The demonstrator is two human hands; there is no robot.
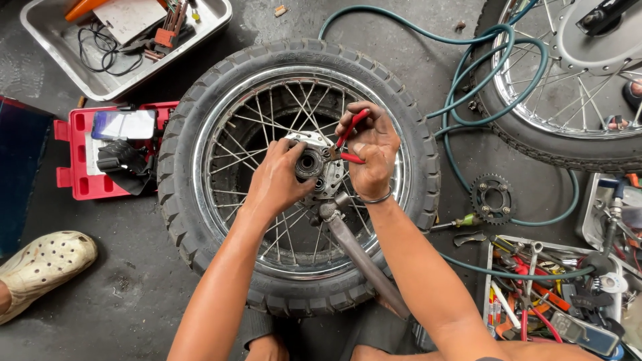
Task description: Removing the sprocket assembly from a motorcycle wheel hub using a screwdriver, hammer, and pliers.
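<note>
A spoked motorcycle wheel with a knobby black tyre (194, 200) lies flat on the concrete floor in front of me. My left hand (277, 177) rests on the metal hub (313, 167) at its centre, fingers against the hub's edge. My right hand (371, 150) grips red-handled pliers (349, 137), whose jaws point at the hub beside the bearing hole. A long grey metal bar (364, 261) runs from the hub toward my knees.
A second spoked wheel (568, 100) lies at the upper right, with a green hose (468, 87) looping past it. A sprocket (491, 198), a tool tray (555, 294), a red case (83, 157), a steel tray (127, 40) and a foot in a cream clog (43, 264) surround the wheel.
</note>
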